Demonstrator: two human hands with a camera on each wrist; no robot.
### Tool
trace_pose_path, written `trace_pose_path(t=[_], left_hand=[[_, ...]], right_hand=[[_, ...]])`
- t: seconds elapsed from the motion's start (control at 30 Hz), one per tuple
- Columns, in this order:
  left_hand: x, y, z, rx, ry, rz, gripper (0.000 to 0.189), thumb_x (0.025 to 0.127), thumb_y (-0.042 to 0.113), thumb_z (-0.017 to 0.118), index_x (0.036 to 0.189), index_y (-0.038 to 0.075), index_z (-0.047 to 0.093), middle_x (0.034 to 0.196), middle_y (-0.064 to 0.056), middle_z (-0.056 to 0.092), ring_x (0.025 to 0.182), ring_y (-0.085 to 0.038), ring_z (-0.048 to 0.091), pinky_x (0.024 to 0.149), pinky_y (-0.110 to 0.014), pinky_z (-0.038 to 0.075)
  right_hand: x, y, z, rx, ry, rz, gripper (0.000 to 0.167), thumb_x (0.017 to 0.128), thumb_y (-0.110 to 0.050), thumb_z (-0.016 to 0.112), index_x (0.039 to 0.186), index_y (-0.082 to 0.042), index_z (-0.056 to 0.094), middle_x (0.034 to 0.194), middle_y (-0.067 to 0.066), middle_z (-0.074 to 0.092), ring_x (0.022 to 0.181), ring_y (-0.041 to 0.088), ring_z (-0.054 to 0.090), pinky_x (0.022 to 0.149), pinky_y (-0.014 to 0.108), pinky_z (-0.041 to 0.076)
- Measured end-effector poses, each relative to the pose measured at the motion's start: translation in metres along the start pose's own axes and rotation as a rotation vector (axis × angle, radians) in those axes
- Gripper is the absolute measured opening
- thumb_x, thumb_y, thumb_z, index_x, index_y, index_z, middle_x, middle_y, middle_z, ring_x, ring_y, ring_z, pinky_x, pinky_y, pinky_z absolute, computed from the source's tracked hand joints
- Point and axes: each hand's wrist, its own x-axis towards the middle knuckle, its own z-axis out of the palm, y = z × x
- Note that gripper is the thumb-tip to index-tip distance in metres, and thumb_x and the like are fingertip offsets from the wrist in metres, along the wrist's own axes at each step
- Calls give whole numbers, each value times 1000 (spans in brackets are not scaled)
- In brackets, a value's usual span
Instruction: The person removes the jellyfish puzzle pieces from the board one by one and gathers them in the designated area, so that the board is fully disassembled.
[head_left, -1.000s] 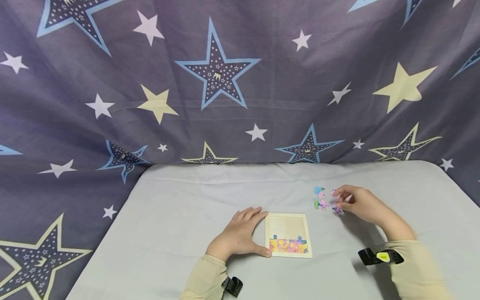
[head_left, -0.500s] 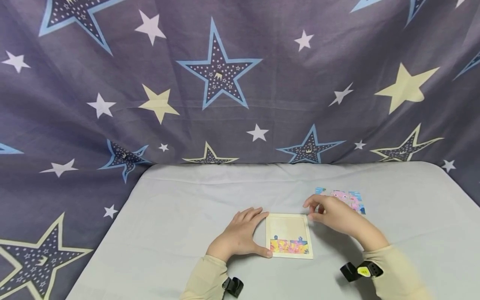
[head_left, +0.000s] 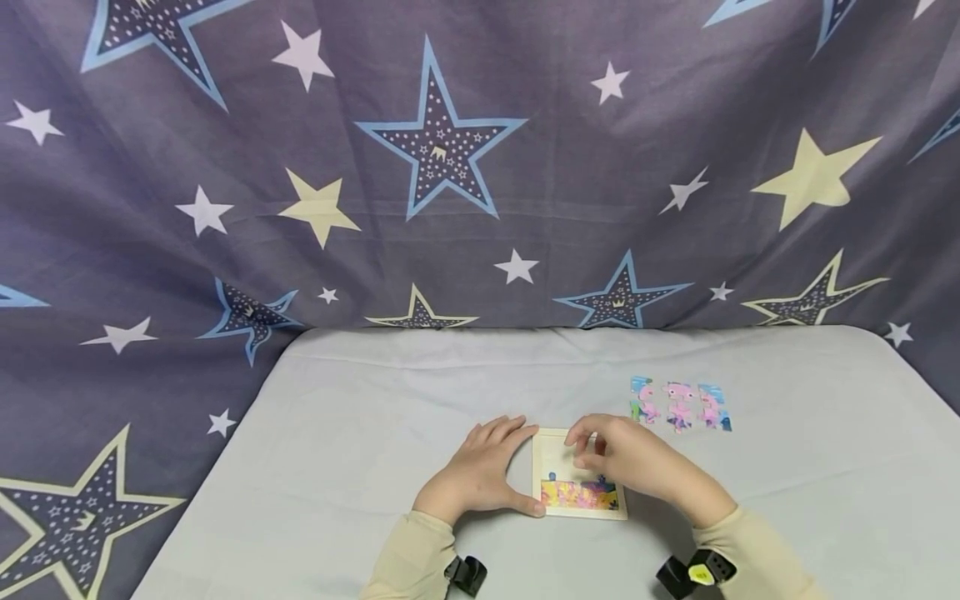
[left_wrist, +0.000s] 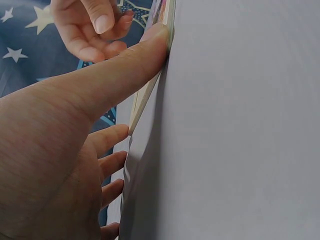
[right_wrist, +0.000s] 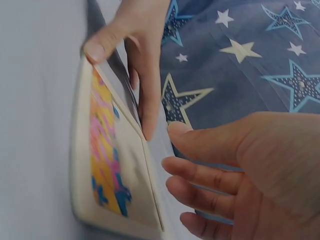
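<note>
A cream puzzle frame (head_left: 581,514) lies on the table, its near part filled with a row of yellow, pink and blue puzzle pieces (head_left: 577,495). My left hand (head_left: 480,471) is spread along the frame's left side. Its thumb presses the near corner and its index fingertip touches the far corner, as the right wrist view also shows. Over the frame's bare upper part hovers my right hand (head_left: 626,450), fingers loosely bent. In the right wrist view a gap shows between its thumb (right_wrist: 210,142) and fingers, with no piece visible there.
Several loose puzzle pieces (head_left: 679,404) with pink, blue and green print lie in three columns behind and right of the frame. The table wears a light grey cloth (head_left: 360,400). Behind it hangs a dark curtain (head_left: 465,250) with stars.
My right hand has moved left and nearer, from the loose pieces to above the frame, uncovering those pieces. The left hand stays in place on the frame.
</note>
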Motion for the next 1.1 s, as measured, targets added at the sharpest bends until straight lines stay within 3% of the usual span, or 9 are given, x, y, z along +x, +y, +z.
trace_pose_path(t=[0.4,0.63,0.87,1.1], left_hand=[[-2,1,0,2,7,-5,106,72,51,92,160,17,42,169,-7,33,158,-31,24,132,-54,15],[-2,2,0,16,10,-1,106,73,52,91,160,16,42,168,-7,34,158,-31,24,132,-54,15],[-2,2,-1,15,7,7,106,73,52,91,160,16,42,168,-8,34,158,-33,24,132,-55,16],[-2,2,-1,24,4,10,105,74,53,90,160,16,42,168,-8,34,158,-33,24,131,-55,16]], right_hand=[[0,-10,24,-91,-56,-60,22,90,-19,82,107,-12,70,88,-9,59,73,1,49,64,23,46],[-1,-10,30,-140,-61,-116,22,89,-15,82,106,-11,69,90,-8,57,70,-1,46,62,22,46],[-1,-10,33,-135,-69,-102,31,86,-18,85,112,-8,72,92,-7,54,70,0,45,61,22,43],[-2,-10,35,-152,-51,-101,28,84,-15,86,107,-9,71,88,-8,51,68,-1,43,61,21,42]])
